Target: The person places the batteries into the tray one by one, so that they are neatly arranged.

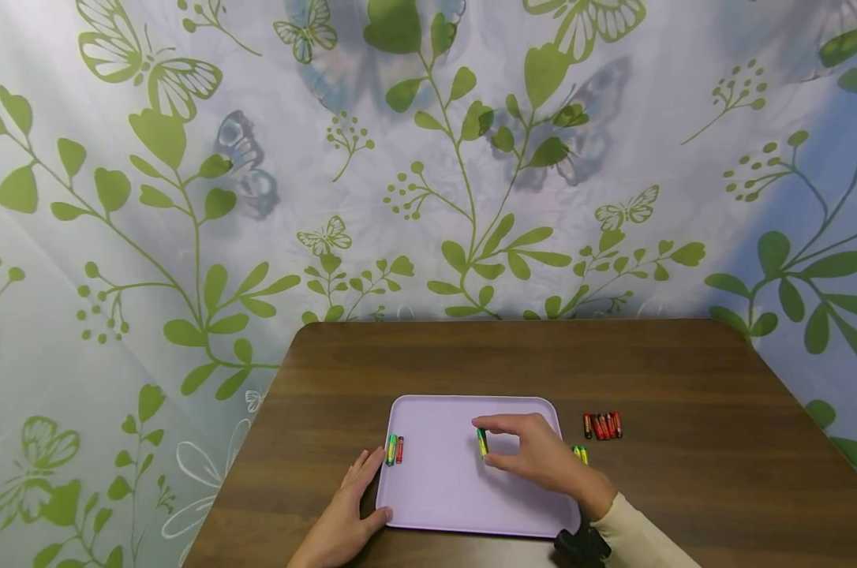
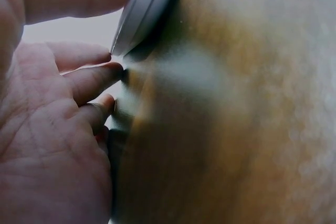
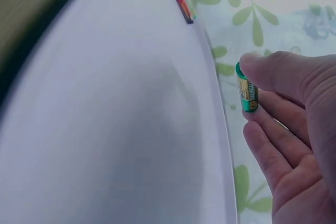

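Note:
My right hand (image 1: 542, 454) pinches a small green-and-yellow battery (image 1: 482, 443) between thumb and fingers, over the middle of a lilac tray (image 1: 435, 497). In the right wrist view the same battery (image 3: 249, 94) shows green ends and a printed label. At the tray's left side a green battery (image 1: 391, 450) and a red battery (image 1: 400, 450) lie side by side by the rim. My left hand (image 1: 346, 505) rests at that left edge, fingers extended along it and thumb at the near corner. The left wrist view shows its palm (image 2: 47, 129) beside the tray's rim.
On the brown wooden table (image 1: 514, 355), several red-and-black batteries (image 1: 602, 426) lie in a row right of the tray. Green batteries (image 1: 581, 454) stand out just beyond my right wrist, partly hidden by it. A leaf-patterned cloth (image 1: 428, 158) hangs behind the table.

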`<state>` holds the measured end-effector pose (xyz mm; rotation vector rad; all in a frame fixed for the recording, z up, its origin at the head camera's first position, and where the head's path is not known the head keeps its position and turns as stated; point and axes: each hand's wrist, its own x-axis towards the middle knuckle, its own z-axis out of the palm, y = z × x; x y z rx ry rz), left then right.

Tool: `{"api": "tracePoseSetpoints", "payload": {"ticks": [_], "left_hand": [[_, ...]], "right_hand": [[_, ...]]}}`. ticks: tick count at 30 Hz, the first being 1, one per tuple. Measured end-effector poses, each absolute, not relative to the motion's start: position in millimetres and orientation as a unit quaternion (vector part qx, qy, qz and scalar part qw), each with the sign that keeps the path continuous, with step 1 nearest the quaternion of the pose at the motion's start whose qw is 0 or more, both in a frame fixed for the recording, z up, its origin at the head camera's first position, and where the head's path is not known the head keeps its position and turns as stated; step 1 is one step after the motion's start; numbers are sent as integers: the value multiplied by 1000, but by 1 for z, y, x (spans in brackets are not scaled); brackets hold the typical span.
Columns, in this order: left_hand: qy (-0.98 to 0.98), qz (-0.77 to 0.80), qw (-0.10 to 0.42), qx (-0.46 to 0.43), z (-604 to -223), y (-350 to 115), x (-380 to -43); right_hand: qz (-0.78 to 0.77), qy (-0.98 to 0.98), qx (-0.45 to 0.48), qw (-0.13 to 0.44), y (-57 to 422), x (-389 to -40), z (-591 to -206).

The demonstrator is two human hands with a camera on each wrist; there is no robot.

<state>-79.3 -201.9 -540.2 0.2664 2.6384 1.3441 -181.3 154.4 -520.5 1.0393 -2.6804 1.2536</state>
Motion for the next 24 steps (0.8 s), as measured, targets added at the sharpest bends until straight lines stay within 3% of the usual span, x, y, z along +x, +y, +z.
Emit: {"api": "tracePoseSetpoints", "payload": {"ticks": [24], "left_hand": [[887, 444, 85, 93, -538, -206, -85]], "right_hand": [[435, -826, 357, -32, 66, -192, -519]]}}
